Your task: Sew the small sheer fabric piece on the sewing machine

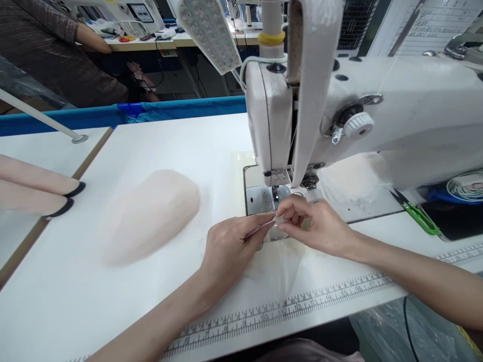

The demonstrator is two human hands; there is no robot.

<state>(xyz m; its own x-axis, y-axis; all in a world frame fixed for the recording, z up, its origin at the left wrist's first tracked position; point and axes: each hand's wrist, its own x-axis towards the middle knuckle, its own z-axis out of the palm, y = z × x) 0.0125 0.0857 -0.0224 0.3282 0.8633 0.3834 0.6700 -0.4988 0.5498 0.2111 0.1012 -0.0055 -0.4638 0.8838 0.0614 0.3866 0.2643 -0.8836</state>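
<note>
My left hand [230, 246] pinches a thin, pale fabric piece [259, 229] between thumb and fingers, just in front of the sewing machine's needle area. At the far end of that piece, the fingertips of my right hand [317, 223] are closed together on its edge. Both hands rest close to the metal needle plate [260, 197], partly covering it. The presser foot [275, 192] stands right behind my fingers. Most of the fabric piece is hidden by my left hand.
The white sewing machine [377, 105] fills the right. A blurred, beige rounded piece [162, 216] lies on the white table [94, 311]. Green-handled scissors [418, 216] lie at right. Two pale, dark-tipped long pieces [33, 186] are at left. Another person [56, 55] sits beyond.
</note>
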